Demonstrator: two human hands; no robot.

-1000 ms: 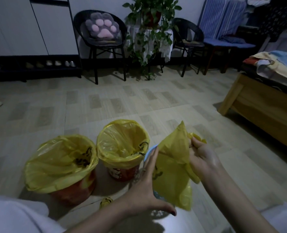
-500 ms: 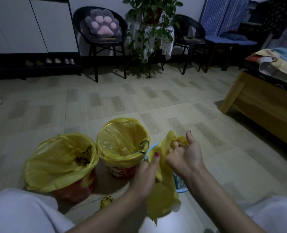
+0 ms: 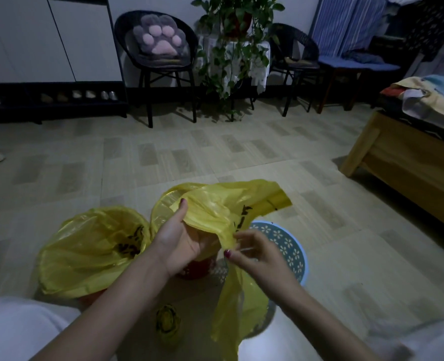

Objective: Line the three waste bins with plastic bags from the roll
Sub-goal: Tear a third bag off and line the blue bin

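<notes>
Seen from above, a person is crouching over a pale tiled floor [image 3: 215,157] in a dim room. Both hands are holding a loose, crinkled yellow plastic bag [image 3: 223,209] in the air above the bins. The left hand [image 3: 181,238] is gripping one edge of its mouth, thumb on top, while the right hand [image 3: 257,254] is pinching the opposite edge between thumb and fingertips — the rest of the bag is trailing down below that pinch.

Under the raised bag, a blue perforated plastic bin with flower cut-outs [image 3: 286,246] is standing unlined. To its left, a small red bin [image 3: 197,267] and a larger red bin [image 3: 90,248] are each wearing a yellow liner. A small roll of yellow bags [image 3: 167,319] is lying on the floor between the forearms, near the person's knees.
</notes>
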